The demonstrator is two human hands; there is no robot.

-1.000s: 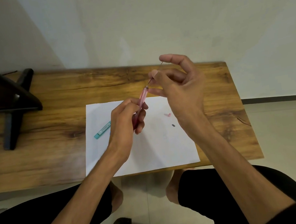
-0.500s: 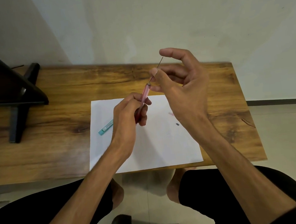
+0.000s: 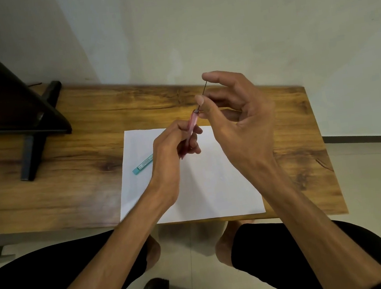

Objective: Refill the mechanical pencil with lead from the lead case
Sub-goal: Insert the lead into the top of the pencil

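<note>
Illumination is soft, even and moderately bright. A broad, faint shadow crosses the wall (image 3: 69,39) at upper left. The sheet of paper (image 3: 214,189) at centre is nearly overexposed. Wide-angle distortion curves the table (image 3: 80,183) edges toward the frame borders. Overall sharpness is slightly soft; no strong glare appears.

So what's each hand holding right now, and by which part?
The left hand grips the pink mechanical pencil around its lower barrel. The right hand pinches a thin lead near its lower end, just above the pencil's open top.
</note>
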